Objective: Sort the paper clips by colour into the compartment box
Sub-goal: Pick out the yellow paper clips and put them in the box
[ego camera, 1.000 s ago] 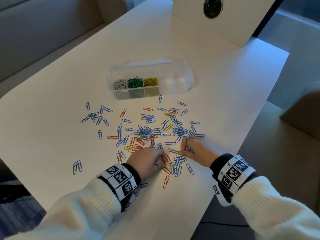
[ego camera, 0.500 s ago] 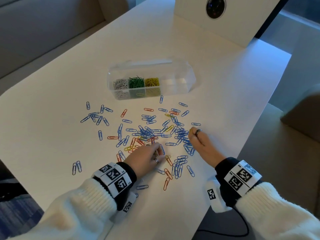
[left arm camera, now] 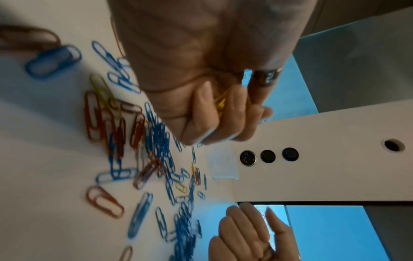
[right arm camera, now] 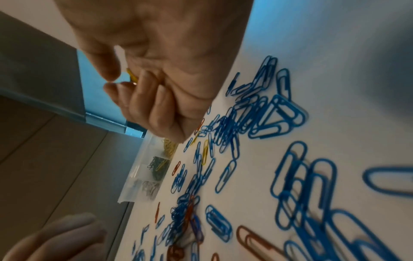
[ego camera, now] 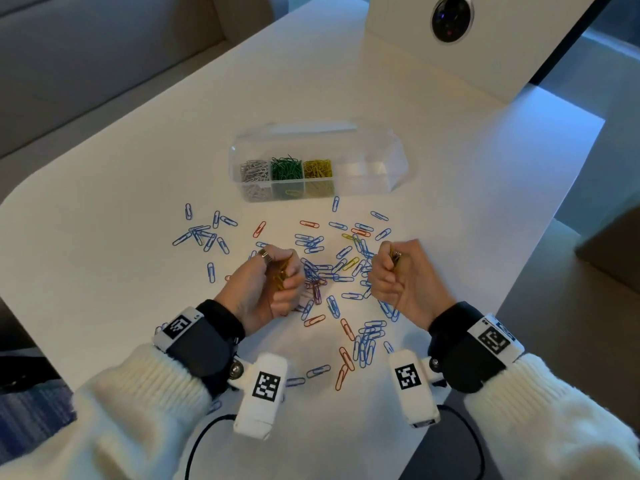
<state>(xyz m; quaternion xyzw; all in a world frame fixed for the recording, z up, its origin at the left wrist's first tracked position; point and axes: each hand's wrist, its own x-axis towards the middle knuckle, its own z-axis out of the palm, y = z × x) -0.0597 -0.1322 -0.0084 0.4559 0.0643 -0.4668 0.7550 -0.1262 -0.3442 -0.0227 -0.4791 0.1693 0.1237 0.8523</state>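
Note:
The clear compartment box point(ego camera: 377, 150) stands at the table's middle, with silver clips point(ego camera: 254, 171), green clips point(ego camera: 286, 168) and yellow clips point(ego camera: 318, 168) in its left cells. Its right cells look empty. Loose blue clips point(ego camera: 325, 271), red clips point(ego camera: 346, 329) and a few yellow clips point(ego camera: 350, 263) lie scattered in front of it. My left hand point(ego camera: 277, 282) is curled into a fist around a bunch of yellow clips point(left arm camera: 220, 104), raised just above the pile. My right hand point(ego camera: 391, 271) is also curled and pinches yellow clips point(right arm camera: 132, 76).
A white stand with a round lens point(ego camera: 450, 15) rises at the back right. The table edge point(ego camera: 540, 244) runs close by on the right. Black cables point(ego camera: 207, 427) hang at the near edge. Grey cushions point(ego camera: 86, 46) lie beyond the left side.
Both hands were palm-down, picking among the clips. They have since lifted off the pile and turned palm-inward into fists that hold yellow clips.

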